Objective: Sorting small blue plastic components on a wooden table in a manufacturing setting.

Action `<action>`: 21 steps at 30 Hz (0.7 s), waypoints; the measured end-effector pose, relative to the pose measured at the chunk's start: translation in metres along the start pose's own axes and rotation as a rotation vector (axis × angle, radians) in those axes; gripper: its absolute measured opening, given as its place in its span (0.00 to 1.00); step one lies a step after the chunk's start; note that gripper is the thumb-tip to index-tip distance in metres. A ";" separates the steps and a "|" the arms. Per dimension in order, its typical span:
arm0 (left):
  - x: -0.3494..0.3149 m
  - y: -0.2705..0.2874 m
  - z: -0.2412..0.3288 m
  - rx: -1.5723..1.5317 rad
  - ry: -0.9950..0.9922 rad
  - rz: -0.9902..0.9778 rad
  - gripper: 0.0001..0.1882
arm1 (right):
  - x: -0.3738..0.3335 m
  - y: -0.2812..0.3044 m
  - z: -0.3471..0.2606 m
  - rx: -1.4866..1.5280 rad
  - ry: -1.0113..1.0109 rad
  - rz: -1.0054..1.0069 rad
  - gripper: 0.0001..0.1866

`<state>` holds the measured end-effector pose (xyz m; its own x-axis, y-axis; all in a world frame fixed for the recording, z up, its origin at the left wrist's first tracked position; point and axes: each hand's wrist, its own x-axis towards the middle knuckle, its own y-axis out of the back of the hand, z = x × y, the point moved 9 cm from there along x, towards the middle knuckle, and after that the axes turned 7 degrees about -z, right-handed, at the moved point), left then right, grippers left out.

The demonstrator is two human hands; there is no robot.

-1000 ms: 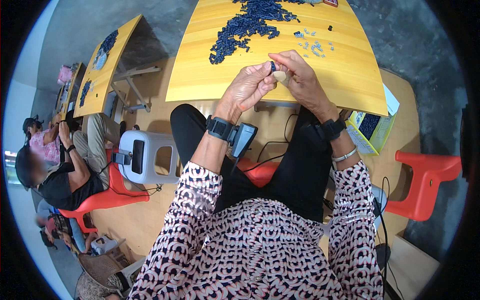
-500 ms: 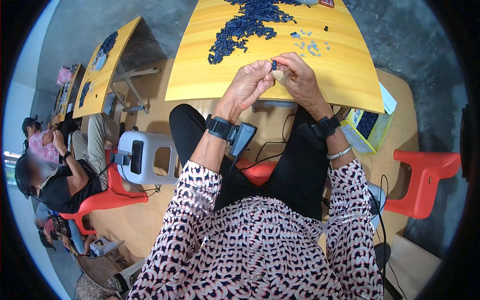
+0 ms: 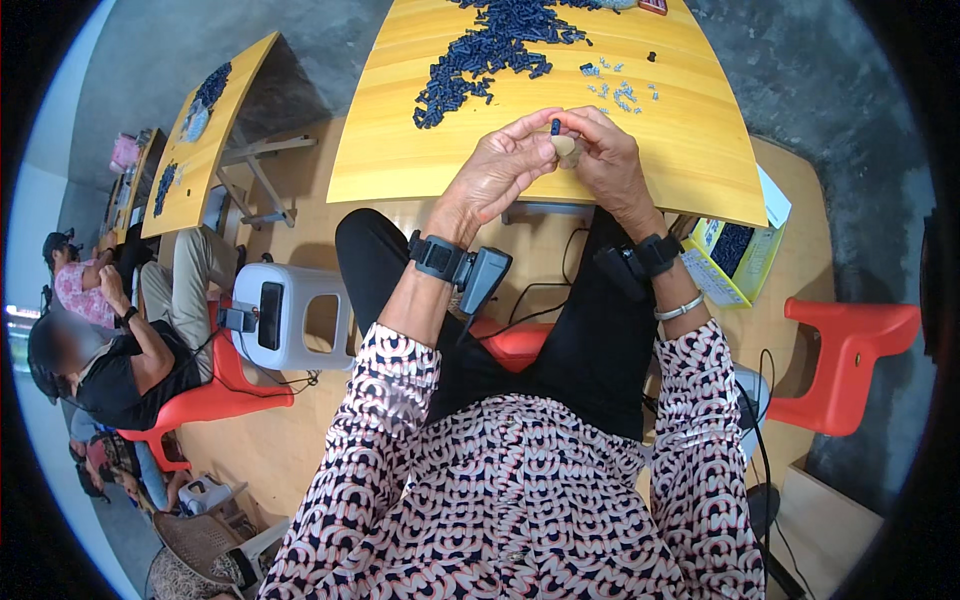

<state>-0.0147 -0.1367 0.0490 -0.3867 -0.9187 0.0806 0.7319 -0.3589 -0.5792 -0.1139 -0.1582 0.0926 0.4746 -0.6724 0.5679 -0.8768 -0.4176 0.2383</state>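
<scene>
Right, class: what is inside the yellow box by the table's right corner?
The yellow box holds many small dark pieces. What lies beneath them is covered, and the wooden table hides part of the interior.

Diffuse brightness, black fisheye vignette.
Far left of the left hand (image 3: pixel 498 168), a window (image 3: pixel 25 313) glares; right of the right hand (image 3: pixel 608 165), the tabletop (image 3: pixel 690 140) bows outward.
</scene>
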 end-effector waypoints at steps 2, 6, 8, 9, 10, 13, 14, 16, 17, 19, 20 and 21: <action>0.000 -0.003 0.002 -0.014 -0.008 0.003 0.28 | 0.001 0.001 0.001 -0.020 -0.013 -0.006 0.14; 0.000 -0.006 0.004 -0.017 -0.039 -0.028 0.28 | 0.003 -0.001 -0.004 -0.056 -0.023 -0.026 0.15; 0.000 -0.007 0.004 -0.016 -0.037 -0.015 0.28 | 0.003 0.000 -0.001 -0.070 -0.018 -0.028 0.16; 0.001 -0.007 0.004 -0.013 -0.035 -0.003 0.29 | 0.002 0.000 0.000 -0.083 -0.014 -0.028 0.17; 0.001 -0.009 0.004 -0.014 -0.035 -0.004 0.29 | 0.001 0.001 0.001 -0.084 -0.014 -0.027 0.17; 0.000 -0.004 0.002 -0.008 -0.026 0.048 0.29 | 0.001 -0.002 0.001 -0.110 -0.045 -0.046 0.19; 0.000 -0.003 0.002 -0.023 -0.032 0.032 0.29 | 0.001 -0.002 0.001 -0.104 -0.024 -0.041 0.19; 0.001 0.000 -0.001 -0.037 -0.038 0.016 0.28 | 0.000 -0.002 0.001 -0.099 -0.002 -0.036 0.19; 0.000 0.000 -0.001 -0.035 -0.044 0.023 0.28 | 0.001 -0.003 0.000 -0.102 0.008 -0.029 0.19; -0.001 0.000 0.000 -0.033 -0.049 0.029 0.28 | 0.001 -0.002 -0.003 -0.105 0.019 -0.022 0.19; -0.001 0.001 0.000 -0.016 -0.046 0.043 0.28 | 0.000 -0.002 -0.003 -0.108 0.011 -0.029 0.19; -0.001 0.002 -0.001 0.001 -0.042 0.056 0.28 | 0.000 -0.002 -0.004 -0.111 0.004 -0.036 0.19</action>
<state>-0.0133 -0.1358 0.0473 -0.3213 -0.9434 0.0821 0.7521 -0.3069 -0.5833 -0.1124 -0.1550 0.0950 0.5055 -0.6557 0.5608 -0.8626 -0.3707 0.3441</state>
